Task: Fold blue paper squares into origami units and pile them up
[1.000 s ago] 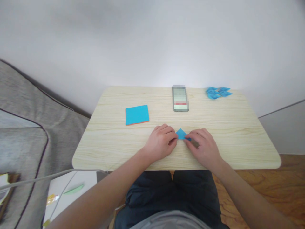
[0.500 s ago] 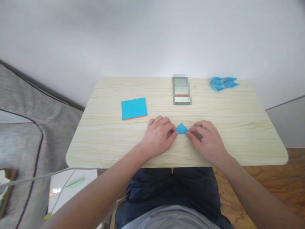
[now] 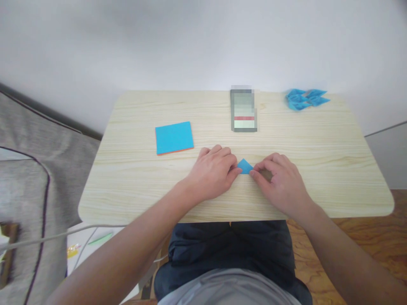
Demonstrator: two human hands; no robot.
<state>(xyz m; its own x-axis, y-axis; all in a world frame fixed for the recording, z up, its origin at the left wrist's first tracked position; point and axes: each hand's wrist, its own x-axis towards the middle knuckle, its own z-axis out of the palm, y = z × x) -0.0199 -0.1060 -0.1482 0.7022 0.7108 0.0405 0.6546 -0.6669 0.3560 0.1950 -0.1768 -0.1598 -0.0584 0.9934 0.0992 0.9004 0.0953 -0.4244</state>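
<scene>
the right hand (image 3: 282, 182) has shifted outward on the blue paper triangle (image 3: 245, 166), pinching its right end. the left hand (image 3: 213, 173) pinches the left.

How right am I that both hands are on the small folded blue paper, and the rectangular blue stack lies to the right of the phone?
One thing is wrong: the head view shows the rectangular blue stack to the left of the phone. The left hand and right hand are indeed on the small folded blue paper.
</scene>
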